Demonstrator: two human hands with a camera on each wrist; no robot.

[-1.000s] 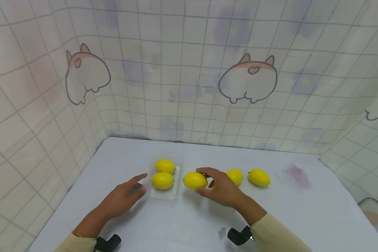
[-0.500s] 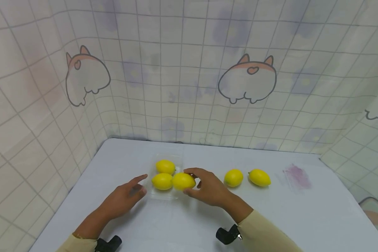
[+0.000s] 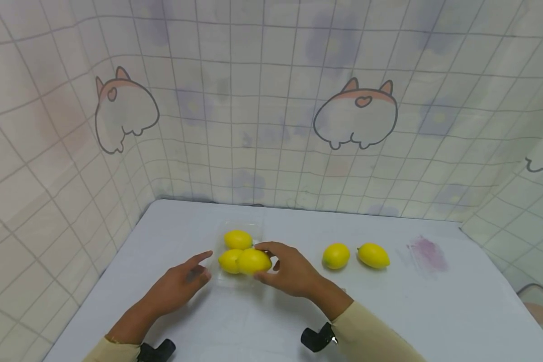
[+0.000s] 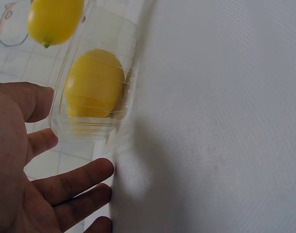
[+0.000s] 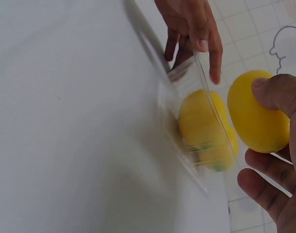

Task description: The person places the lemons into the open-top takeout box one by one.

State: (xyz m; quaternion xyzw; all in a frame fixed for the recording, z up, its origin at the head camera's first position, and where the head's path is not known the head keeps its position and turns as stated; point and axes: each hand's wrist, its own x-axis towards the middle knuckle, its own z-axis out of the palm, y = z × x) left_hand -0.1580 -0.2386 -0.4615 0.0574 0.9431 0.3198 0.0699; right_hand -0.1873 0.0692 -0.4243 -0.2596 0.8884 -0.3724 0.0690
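Note:
My right hand pinches a yellow lemon between thumb and fingers. In the right wrist view that lemon hangs above the rim of a clear plastic tray. Two more lemons lie inside the tray, the far one in plain sight and the near one partly covered by the held lemon in the head view. At the tray's left side is my left hand, its fingers spread and relaxed. The left wrist view has its thumb at the tray's edge; whether it touches cannot be told.
Two loose lemons lie on the white table to the right, one nearer and one farther right. Beyond them is a pinkish smudge on the tabletop. A grid-patterned curtain rises behind the table.
My right hand has carried its lemon leftward, from beside the tray to over it. The left hand and the other lemons have stayed in place.

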